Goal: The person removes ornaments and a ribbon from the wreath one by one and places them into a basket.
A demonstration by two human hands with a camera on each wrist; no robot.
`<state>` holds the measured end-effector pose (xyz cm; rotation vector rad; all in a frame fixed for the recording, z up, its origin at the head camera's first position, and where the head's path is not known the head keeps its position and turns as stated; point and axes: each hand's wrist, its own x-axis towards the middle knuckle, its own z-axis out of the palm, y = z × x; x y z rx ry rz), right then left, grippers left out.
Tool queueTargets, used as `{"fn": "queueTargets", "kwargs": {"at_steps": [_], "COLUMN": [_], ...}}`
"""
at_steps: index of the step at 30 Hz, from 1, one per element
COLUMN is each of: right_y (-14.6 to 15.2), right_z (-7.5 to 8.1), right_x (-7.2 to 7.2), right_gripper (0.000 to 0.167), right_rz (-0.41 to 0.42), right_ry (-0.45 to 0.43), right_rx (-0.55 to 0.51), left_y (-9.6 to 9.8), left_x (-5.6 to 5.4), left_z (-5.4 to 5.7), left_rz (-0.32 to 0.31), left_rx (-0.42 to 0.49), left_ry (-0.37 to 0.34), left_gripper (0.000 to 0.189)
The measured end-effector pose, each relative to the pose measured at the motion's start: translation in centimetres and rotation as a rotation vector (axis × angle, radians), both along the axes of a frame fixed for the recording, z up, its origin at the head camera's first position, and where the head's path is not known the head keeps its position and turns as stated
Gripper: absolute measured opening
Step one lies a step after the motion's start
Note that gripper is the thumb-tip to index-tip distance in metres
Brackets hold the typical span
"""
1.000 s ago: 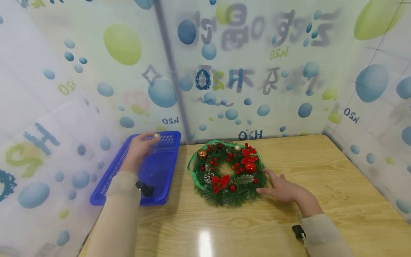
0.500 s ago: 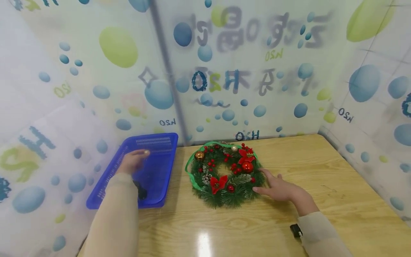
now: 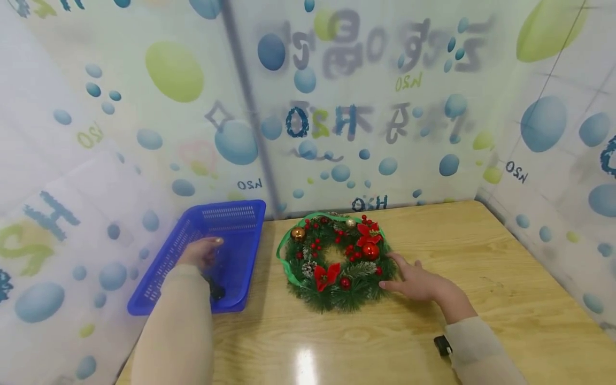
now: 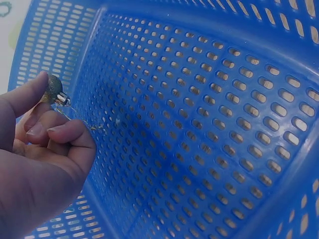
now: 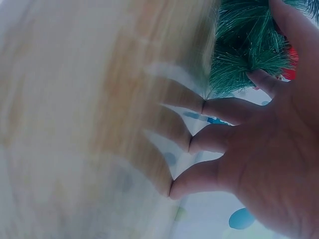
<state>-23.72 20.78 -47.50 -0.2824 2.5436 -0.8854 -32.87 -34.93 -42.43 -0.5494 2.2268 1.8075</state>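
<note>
In the left wrist view, my left hand [image 4: 47, 137] pinches a gold glitter Christmas ball [image 4: 53, 89] between thumb and fingers. A silvery cap and a thin gold cord hang from it. The head view has that hand low inside the blue plastic basket [image 3: 260, 227]. A green Christmas wreath [image 3: 353, 299] with red flowers, berries, baubles and a green ribbon lies flat on the table. My right hand [image 3: 421, 282] rests at its right edge, thumb and index finger touching the needles. In the right wrist view, the other fingertips [image 5: 172, 191] stand on the tabletop.
The wooden table [image 3: 505, 278] reaches back to a curtain [image 3: 337, 80] printed with blue and green drops. A black device [image 3: 216, 290] at the left wrist is over the basket. Another black device [image 3: 443, 346] sits by the right sleeve.
My left hand has come down and slightly towards me, into the basket, still pinching the ball. My right hand has stayed at the wreath. The head view has shifted slightly.
</note>
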Motion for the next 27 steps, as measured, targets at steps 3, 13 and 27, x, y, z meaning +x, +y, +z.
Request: {"fn": "queueTargets", "kwargs": {"at_steps": [3, 13, 27], "right_y": [0.0, -0.1, -0.1], "right_z": [0.0, 0.4, 0.4], "right_x": [0.1, 0.1, 0.1], "right_gripper": [0.1, 0.097, 0.096], "right_rz": [0.005, 0.018, 0.012], "right_ry": [0.01, 0.016, 0.018], "right_rx": [0.012, 0.005, 0.003], "left_y": [0.1, 0.2, 7.0], "left_x": [-0.1, -0.4, -0.6], "left_z": [-0.2, 0.4, 10.1], "left_rz": [-0.002, -0.068, -0.248], "left_rx": [-0.003, -0.119, -0.099], "left_ry": [-0.029, -0.024, 0.209], "left_gripper": [0.047, 0.068, 0.064]}}
